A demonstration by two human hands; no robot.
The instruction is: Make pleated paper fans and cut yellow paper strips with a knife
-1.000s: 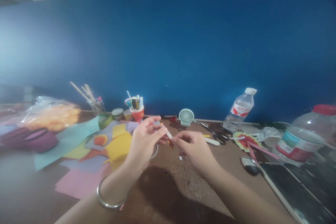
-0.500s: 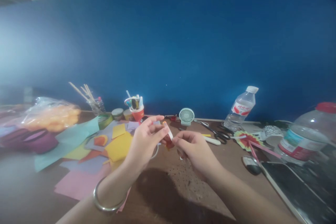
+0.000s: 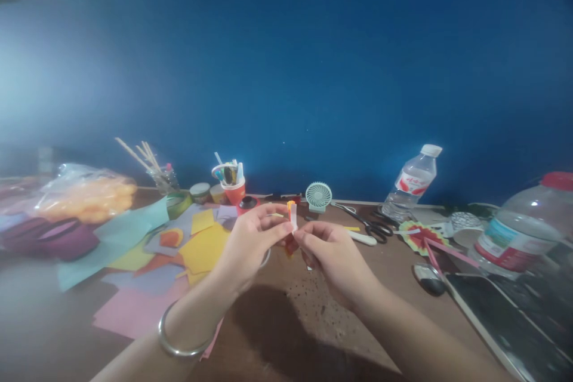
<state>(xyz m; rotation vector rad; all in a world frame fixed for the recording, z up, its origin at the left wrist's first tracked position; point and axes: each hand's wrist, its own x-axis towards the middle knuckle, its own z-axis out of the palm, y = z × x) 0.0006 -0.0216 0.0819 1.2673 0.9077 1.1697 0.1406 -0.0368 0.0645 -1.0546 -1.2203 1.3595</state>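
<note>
Between my two hands, above the table, stands a small folded paper piece [image 3: 289,209] in orange and yellow, with a white strip along its face. The thumb and fingers of my left hand [image 3: 255,236] pinch it from the left. My right hand [image 3: 331,248] is closed at the lower end of the white strip, thumb against index finger. Orange colour shows below the fingers, but most of the lower part is hidden.
Coloured paper sheets [image 3: 203,250] spread at left. Behind stand a cup of tools [image 3: 234,193], a small fan [image 3: 318,196] and black scissors [image 3: 378,231]. To the right are a water bottle [image 3: 412,182], a paper rosette [image 3: 418,239], a large jug [image 3: 514,230] and a phone [image 3: 501,316].
The folded paper piece has turned more upright, and its orange folded edges show more. My left fingers have curled in and lowered, uncovering a red-and-black round object behind them.
</note>
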